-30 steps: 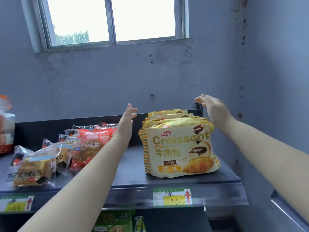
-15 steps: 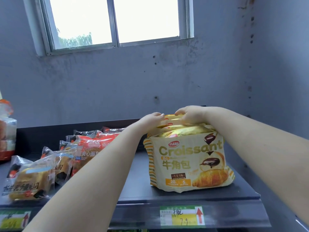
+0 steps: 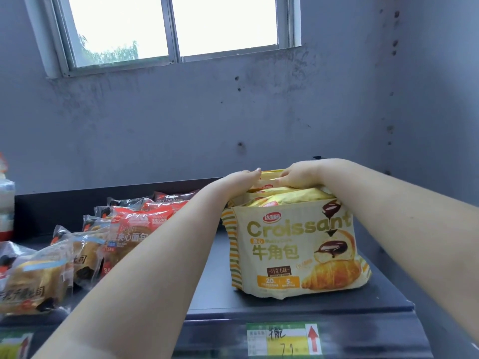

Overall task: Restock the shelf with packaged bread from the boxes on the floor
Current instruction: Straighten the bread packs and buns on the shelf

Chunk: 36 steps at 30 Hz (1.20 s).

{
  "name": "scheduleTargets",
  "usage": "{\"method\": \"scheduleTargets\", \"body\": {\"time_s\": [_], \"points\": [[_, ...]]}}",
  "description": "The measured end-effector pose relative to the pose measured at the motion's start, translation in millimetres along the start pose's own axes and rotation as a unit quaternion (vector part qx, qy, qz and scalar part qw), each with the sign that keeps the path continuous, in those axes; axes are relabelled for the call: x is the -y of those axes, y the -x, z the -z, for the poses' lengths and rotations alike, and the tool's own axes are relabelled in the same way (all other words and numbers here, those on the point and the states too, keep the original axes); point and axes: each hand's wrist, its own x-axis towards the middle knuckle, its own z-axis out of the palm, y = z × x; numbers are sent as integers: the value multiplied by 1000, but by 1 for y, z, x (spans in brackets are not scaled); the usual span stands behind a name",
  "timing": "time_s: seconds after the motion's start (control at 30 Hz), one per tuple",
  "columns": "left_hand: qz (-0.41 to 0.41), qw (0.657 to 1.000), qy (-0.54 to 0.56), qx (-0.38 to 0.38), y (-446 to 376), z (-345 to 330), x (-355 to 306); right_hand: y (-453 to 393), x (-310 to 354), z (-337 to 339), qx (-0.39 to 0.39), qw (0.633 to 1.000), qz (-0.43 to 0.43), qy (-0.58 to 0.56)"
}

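Two hands on the yellow plastic croissant packs (image 3: 295, 244).
Our left hand (image 3: 239, 178) and right hand (image 3: 298, 174) curl their fingers over the packs' tops, gripping them upright on the dark metal shelf (image 3: 298, 309).

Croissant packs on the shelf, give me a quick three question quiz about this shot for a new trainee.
1. True or false: the yellow croissant packs stand upright in a row on the dark shelf.
2. Multiple choice: where do the left hand and right hand rest? A) on the price tag B) on the tops of the packs behind the front one C) on the window frame.
3. Fill in: left of the croissants lie the red-wrapped bean buns, and in front of them clear-wrapped ____.

Key: 1 true; 2 B; 3 toast.
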Motion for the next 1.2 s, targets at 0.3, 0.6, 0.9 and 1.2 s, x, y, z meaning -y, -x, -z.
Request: {"method": "scheduleTargets", "body": {"time_s": [0.3, 0.6, 0.9, 1.2], "points": [[-96, 979, -51, -174, 28, 54, 49, 21, 51, 28, -190, 969, 98, -123], [-65, 967, -157, -190, 75, 126, 152, 40, 187, 22, -272, 946, 167, -55], [-115, 977, -138, -119, 69, 172, 221, 20, 257, -5, -206, 975, 79, -15], [-139, 974, -177, -8, 61, 149, 241, 26, 280, -61, -117, 985, 39, 119]]}}
